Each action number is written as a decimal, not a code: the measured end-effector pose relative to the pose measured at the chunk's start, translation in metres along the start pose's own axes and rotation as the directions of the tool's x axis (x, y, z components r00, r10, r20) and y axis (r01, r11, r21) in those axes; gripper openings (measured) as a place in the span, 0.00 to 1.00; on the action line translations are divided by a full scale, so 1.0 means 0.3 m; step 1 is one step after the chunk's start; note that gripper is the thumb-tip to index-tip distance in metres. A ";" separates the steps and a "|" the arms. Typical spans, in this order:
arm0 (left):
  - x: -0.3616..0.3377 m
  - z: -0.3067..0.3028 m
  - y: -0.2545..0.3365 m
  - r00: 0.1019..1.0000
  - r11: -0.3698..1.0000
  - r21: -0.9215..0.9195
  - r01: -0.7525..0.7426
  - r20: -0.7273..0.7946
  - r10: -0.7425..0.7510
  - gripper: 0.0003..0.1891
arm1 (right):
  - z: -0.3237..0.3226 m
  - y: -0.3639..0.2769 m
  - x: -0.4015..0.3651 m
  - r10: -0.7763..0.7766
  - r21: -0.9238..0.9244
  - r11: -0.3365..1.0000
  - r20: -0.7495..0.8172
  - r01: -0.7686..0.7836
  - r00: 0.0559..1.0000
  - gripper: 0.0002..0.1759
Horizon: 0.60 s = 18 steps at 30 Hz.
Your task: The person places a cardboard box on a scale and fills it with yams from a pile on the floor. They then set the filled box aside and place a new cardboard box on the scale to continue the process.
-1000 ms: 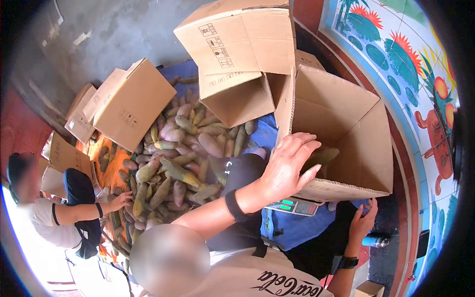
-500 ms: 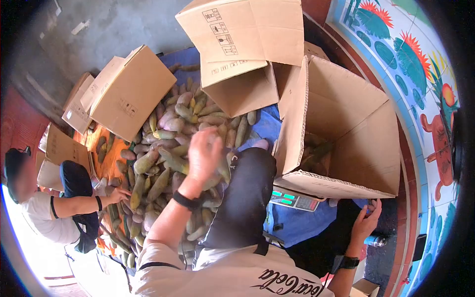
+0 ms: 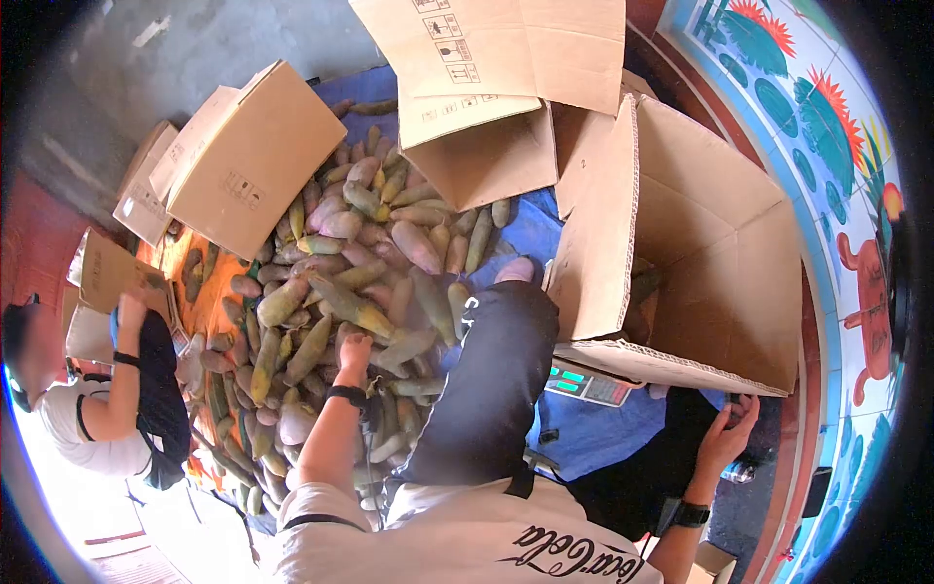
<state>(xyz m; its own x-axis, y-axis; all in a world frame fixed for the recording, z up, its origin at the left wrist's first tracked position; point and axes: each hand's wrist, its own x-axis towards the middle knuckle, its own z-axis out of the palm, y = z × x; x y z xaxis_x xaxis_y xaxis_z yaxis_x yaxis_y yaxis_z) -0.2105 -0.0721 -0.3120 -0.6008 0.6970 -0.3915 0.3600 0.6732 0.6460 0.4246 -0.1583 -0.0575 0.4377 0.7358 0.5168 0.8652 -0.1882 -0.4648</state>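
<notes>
My left hand [image 3: 352, 356], with a black band on its wrist, is low over the pile of green and purplish tubers [image 3: 342, 304]. Its fingers are curled down among them, and what they hold is hidden. At the right, my right hand [image 3: 730, 428] is closed around a small dark thing I cannot make out, just below the near corner of a large open carton [image 3: 700, 368]. Some tubers lie in the shadow inside this carton. It rests on a scale [image 3: 589, 385] with a lit green display.
A co-worker [image 3: 92, 423] sits at the left, one hand raised by a carton [image 3: 112, 282]. More cartons [image 3: 248, 161] stand behind the pile, one open [image 3: 486, 161] at its back. Blue sheeting [image 3: 584, 438] lies under the scale. A painted tile wall [image 3: 827, 127] borders the right.
My left hand has moved down and slightly left onto the tubers. The co-worker's hand has lifted from the pile towards the carton. The view has shifted slightly.
</notes>
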 end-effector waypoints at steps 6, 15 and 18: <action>-0.010 0.046 0.001 0.951 0.959 -0.073 0.274 0.170 -0.259 0.18 | -0.005 0.013 -0.002 0.058 -0.009 0.998 0.020 -0.058 0.998 0.28; 0.096 0.225 -0.069 0.944 0.898 -0.309 0.313 -0.001 -0.329 0.25 | -0.003 0.030 -0.009 -0.041 -0.108 0.993 -0.024 0.038 0.999 0.28; 0.146 0.269 -0.098 0.932 0.858 -0.369 0.356 0.070 -0.357 0.27 | -0.003 0.036 -0.014 0.060 -0.095 0.994 -0.018 -0.061 0.998 0.28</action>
<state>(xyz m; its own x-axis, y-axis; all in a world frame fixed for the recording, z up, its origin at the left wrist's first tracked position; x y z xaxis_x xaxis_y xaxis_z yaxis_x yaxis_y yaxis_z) -0.1897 -0.0414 -0.4011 -0.6385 0.4263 -0.6408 -0.1687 0.7348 0.6570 0.4322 -0.1639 -0.0639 0.4930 0.7112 0.5012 0.8562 -0.2940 -0.4249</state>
